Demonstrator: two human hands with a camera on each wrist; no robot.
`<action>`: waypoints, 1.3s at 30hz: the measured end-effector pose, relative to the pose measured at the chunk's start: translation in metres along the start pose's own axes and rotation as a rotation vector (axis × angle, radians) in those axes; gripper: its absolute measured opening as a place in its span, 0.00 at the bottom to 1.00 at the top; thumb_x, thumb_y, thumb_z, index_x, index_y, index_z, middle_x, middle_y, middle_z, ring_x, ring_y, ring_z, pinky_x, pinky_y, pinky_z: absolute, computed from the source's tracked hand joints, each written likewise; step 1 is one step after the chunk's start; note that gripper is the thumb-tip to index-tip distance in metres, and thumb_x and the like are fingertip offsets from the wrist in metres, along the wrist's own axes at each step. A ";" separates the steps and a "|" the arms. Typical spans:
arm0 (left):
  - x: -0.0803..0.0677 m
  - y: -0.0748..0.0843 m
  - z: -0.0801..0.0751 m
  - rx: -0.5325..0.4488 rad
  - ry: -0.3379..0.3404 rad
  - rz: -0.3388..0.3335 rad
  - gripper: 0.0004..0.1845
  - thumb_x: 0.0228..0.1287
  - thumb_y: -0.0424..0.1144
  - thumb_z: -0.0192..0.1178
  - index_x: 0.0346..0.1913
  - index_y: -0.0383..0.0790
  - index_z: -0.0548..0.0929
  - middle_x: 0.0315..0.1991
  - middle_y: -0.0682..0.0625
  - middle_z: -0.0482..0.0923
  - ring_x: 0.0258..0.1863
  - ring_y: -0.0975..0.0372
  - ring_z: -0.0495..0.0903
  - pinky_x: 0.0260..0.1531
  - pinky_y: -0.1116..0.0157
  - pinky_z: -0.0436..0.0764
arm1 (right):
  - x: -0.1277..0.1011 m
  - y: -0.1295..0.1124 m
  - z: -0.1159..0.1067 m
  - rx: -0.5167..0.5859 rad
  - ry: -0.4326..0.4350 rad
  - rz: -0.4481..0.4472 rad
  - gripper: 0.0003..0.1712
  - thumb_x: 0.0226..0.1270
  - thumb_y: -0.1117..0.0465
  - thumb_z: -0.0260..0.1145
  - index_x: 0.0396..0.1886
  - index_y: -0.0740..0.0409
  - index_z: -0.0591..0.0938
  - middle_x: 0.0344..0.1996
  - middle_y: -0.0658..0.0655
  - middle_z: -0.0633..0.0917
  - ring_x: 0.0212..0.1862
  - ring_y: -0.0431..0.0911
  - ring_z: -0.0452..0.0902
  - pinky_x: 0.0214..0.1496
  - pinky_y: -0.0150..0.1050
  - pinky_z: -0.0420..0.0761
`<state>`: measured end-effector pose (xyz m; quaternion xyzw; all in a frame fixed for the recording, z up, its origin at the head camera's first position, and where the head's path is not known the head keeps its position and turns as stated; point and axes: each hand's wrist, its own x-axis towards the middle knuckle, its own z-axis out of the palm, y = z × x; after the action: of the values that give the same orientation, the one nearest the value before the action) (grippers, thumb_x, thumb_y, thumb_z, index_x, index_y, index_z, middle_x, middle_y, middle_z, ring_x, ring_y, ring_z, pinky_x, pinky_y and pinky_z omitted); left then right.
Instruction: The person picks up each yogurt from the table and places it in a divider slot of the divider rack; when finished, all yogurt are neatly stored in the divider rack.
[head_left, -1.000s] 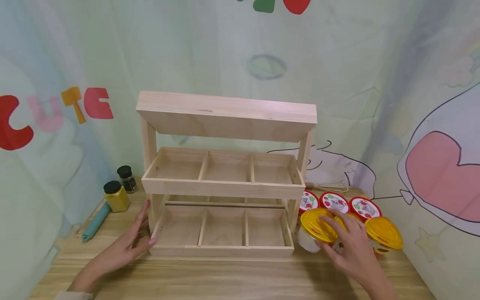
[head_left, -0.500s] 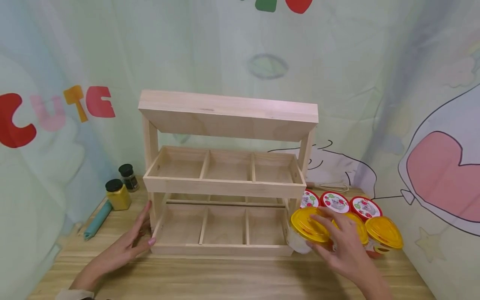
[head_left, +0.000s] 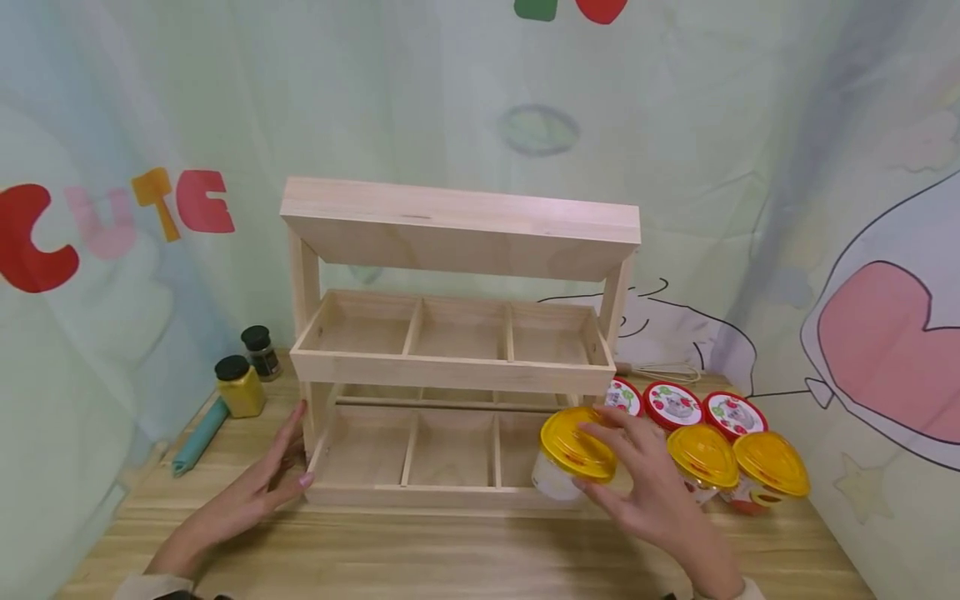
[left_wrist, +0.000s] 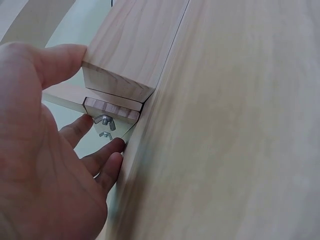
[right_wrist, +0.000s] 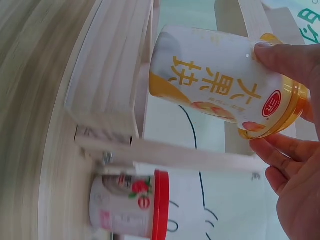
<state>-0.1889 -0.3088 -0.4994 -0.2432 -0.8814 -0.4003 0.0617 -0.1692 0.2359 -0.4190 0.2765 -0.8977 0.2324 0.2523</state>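
Note:
A two-tier wooden rack (head_left: 450, 375) with three compartments per tray stands in the middle of the head view. My right hand (head_left: 648, 479) grips a fruit cup (head_left: 573, 450) by its yellow lid, over the right compartment of the lower tray. In the right wrist view this cup (right_wrist: 205, 75) has orange lettering and fruit pictures, its base toward the tray. My left hand (head_left: 243, 500) rests against the rack's lower left side, fingers extended along it. The left wrist view puts its thumb at a tray corner (left_wrist: 120, 82), its fingertips close to two wing nuts (left_wrist: 105, 121).
Two more yellow-lidded cups (head_left: 703, 457) stand right of the rack, before three red-lidded tubs (head_left: 673, 405). A whisk (head_left: 663, 372) lies behind them. On the left are a yellow jar (head_left: 240, 388), a black-capped jar (head_left: 261, 354) and a teal stick-like object (head_left: 201, 437).
My right hand has carried the yellow-lidded fruit cup leftward from beside the other cups to over the lower tray's right compartment. My left hand has stayed at the rack's side.

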 end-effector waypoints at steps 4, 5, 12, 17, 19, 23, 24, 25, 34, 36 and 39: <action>-0.001 0.000 0.000 0.003 -0.002 -0.011 0.56 0.76 0.35 0.64 0.89 0.52 0.33 0.81 0.26 0.60 0.67 0.84 0.66 0.60 0.74 0.75 | 0.007 -0.004 0.010 0.024 0.019 -0.054 0.43 0.50 0.56 0.88 0.69 0.41 0.83 0.74 0.56 0.78 0.72 0.56 0.73 0.68 0.58 0.69; 0.000 0.000 0.000 0.007 -0.002 -0.014 0.56 0.76 0.35 0.64 0.89 0.53 0.33 0.81 0.26 0.59 0.68 0.82 0.67 0.60 0.73 0.75 | 0.009 -0.006 0.013 0.030 0.020 -0.064 0.43 0.50 0.56 0.88 0.69 0.41 0.83 0.74 0.56 0.78 0.72 0.57 0.72 0.69 0.58 0.70; 0.001 -0.001 0.000 -0.004 -0.028 -0.049 0.55 0.79 0.38 0.62 0.89 0.56 0.31 0.86 0.28 0.50 0.74 0.52 0.73 0.62 0.75 0.73 | 0.020 -0.016 0.027 0.075 0.000 -0.087 0.43 0.51 0.55 0.87 0.70 0.42 0.82 0.76 0.58 0.77 0.74 0.57 0.71 0.69 0.64 0.74; 0.002 0.001 0.000 -0.012 -0.034 -0.044 0.55 0.79 0.37 0.62 0.89 0.55 0.30 0.85 0.26 0.51 0.72 0.33 0.70 0.63 0.73 0.73 | 0.030 -0.024 0.036 0.068 0.000 -0.129 0.41 0.53 0.53 0.86 0.69 0.44 0.83 0.76 0.59 0.77 0.75 0.58 0.71 0.71 0.63 0.73; 0.002 0.001 0.000 -0.015 -0.030 -0.038 0.55 0.79 0.37 0.62 0.89 0.55 0.30 0.84 0.26 0.54 0.71 0.32 0.71 0.62 0.73 0.74 | 0.034 -0.027 0.040 0.075 0.000 -0.148 0.40 0.54 0.53 0.86 0.68 0.45 0.83 0.75 0.59 0.77 0.74 0.57 0.71 0.72 0.60 0.72; 0.001 0.001 0.000 -0.008 -0.026 -0.042 0.55 0.78 0.37 0.62 0.89 0.54 0.31 0.82 0.26 0.57 0.71 0.33 0.72 0.62 0.73 0.74 | 0.042 -0.033 0.050 0.102 0.001 -0.186 0.39 0.55 0.53 0.85 0.68 0.45 0.83 0.75 0.59 0.77 0.74 0.55 0.71 0.73 0.61 0.70; 0.001 0.001 0.000 -0.006 -0.025 -0.043 0.55 0.78 0.37 0.62 0.89 0.54 0.31 0.82 0.26 0.58 0.71 0.33 0.72 0.62 0.73 0.74 | 0.043 -0.034 0.052 0.109 0.003 -0.197 0.39 0.55 0.53 0.85 0.68 0.45 0.83 0.75 0.59 0.77 0.74 0.55 0.71 0.73 0.61 0.70; 0.001 0.001 0.000 -0.004 -0.025 -0.044 0.55 0.78 0.37 0.62 0.89 0.54 0.31 0.81 0.25 0.59 0.71 0.34 0.73 0.62 0.73 0.74 | 0.045 -0.036 0.055 0.114 0.004 -0.208 0.39 0.56 0.53 0.85 0.68 0.45 0.82 0.75 0.59 0.77 0.73 0.55 0.72 0.73 0.61 0.69; 0.000 0.002 0.000 -0.004 -0.023 -0.046 0.55 0.78 0.37 0.62 0.89 0.54 0.31 0.81 0.26 0.61 0.70 0.37 0.74 0.61 0.71 0.76 | 0.058 -0.050 0.074 0.143 0.034 -0.293 0.40 0.55 0.54 0.85 0.69 0.49 0.82 0.74 0.61 0.77 0.71 0.56 0.73 0.68 0.55 0.73; 0.000 0.001 0.000 -0.005 -0.023 -0.045 0.55 0.78 0.37 0.62 0.89 0.54 0.31 0.81 0.26 0.61 0.70 0.37 0.74 0.61 0.71 0.76 | 0.060 -0.053 0.078 0.147 0.055 -0.314 0.40 0.54 0.54 0.85 0.68 0.51 0.82 0.74 0.62 0.78 0.70 0.57 0.74 0.67 0.55 0.73; 0.000 0.000 0.000 -0.009 -0.028 -0.052 0.55 0.78 0.37 0.62 0.89 0.54 0.31 0.80 0.26 0.61 0.70 0.36 0.73 0.61 0.71 0.75 | 0.063 -0.057 0.085 0.142 0.087 -0.333 0.40 0.53 0.55 0.86 0.67 0.52 0.83 0.73 0.62 0.79 0.68 0.56 0.76 0.65 0.54 0.74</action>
<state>-0.1889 -0.3087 -0.4988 -0.2261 -0.8863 -0.4025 0.0378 -0.2076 0.1226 -0.4312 0.4282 -0.8091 0.2618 0.3058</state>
